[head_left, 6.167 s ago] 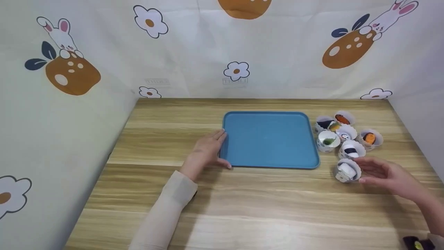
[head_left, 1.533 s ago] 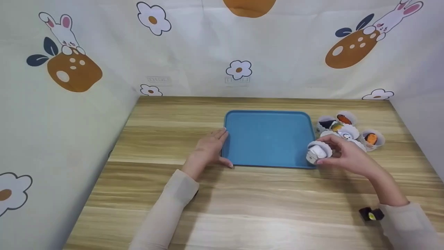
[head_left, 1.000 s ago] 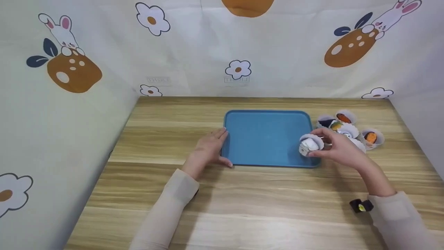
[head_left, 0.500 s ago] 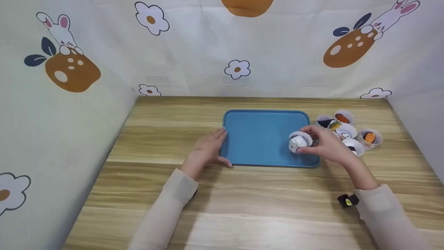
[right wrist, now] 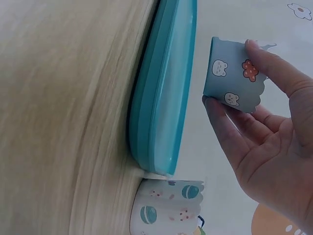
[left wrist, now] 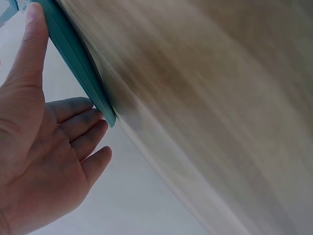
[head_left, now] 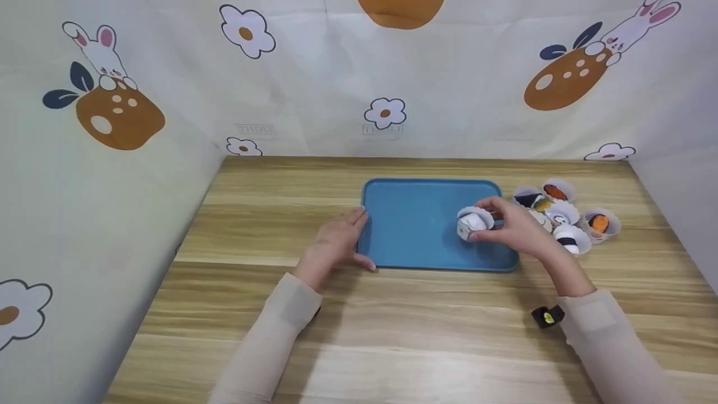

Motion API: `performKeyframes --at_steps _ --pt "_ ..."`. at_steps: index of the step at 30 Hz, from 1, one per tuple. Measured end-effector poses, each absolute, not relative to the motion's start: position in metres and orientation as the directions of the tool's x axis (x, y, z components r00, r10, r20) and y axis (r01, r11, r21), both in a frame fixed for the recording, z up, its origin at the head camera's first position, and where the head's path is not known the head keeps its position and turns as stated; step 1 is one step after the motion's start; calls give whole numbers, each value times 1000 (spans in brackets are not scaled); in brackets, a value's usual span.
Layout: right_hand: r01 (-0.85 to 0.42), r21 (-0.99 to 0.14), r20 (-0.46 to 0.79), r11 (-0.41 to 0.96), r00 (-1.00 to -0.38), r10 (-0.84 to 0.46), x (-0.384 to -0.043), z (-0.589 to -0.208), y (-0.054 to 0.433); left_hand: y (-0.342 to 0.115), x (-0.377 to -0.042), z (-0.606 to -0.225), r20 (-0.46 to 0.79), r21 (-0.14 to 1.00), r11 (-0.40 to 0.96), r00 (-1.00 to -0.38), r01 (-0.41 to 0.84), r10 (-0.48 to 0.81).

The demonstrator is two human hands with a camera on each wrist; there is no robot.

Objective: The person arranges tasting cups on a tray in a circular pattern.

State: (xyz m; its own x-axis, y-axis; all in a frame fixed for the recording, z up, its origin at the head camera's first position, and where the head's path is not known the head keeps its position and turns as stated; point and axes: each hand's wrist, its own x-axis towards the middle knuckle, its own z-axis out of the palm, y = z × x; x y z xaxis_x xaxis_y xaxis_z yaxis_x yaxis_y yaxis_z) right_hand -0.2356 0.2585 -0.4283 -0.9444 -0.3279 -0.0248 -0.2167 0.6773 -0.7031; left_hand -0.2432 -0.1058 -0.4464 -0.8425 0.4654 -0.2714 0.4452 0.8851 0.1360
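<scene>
My right hand [head_left: 521,231] pinches a paper baking cup [head_left: 465,231] by its side, above the right part of a blue tray [head_left: 415,224]. Something white lies in this cup. In the right wrist view the cup [right wrist: 230,73] shows small bear faces, and a gap separates it from the tray [right wrist: 161,98]. My left hand [head_left: 335,242] rests against the tray's left edge, its thumb at the near left corner. Seen from the left wrist, this hand [left wrist: 41,147] touches the tray's rim [left wrist: 73,49] with its thumb and some fingertips, without gripping it.
Several more paper cups stand close together right of the tray, among them one with an orange piece [head_left: 599,224] and one with a white piece banded in black [head_left: 567,242]. Another patterned cup [right wrist: 166,208] shows near the tray's end. Cloth walls [head_left: 314,84] border the wooden table [head_left: 392,325].
My right hand picked up the cup from the table right of the tray and has carried it left over the tray. The left hand has stayed at the tray's left edge.
</scene>
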Motion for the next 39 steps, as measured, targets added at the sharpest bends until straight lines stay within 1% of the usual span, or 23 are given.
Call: performKeyframes --at_steps 6,19,35,39 --pt "-223 -702 -15 676 -945 -327 -242 -425 253 -106 -243 -446 -273 137 890 -847 435 456" --pt "-156 -723 -60 673 -957 -285 -256 -417 240 -106 -244 -446 -288 126 895 -848 428 446" --pt "-112 -687 -98 718 -965 -244 -275 -415 224 -105 -245 -447 -281 127 886 -840 447 464" --pt "-129 -697 -77 705 -964 -253 -279 -415 218 -104 -244 -447 -275 122 885 -841 450 466"
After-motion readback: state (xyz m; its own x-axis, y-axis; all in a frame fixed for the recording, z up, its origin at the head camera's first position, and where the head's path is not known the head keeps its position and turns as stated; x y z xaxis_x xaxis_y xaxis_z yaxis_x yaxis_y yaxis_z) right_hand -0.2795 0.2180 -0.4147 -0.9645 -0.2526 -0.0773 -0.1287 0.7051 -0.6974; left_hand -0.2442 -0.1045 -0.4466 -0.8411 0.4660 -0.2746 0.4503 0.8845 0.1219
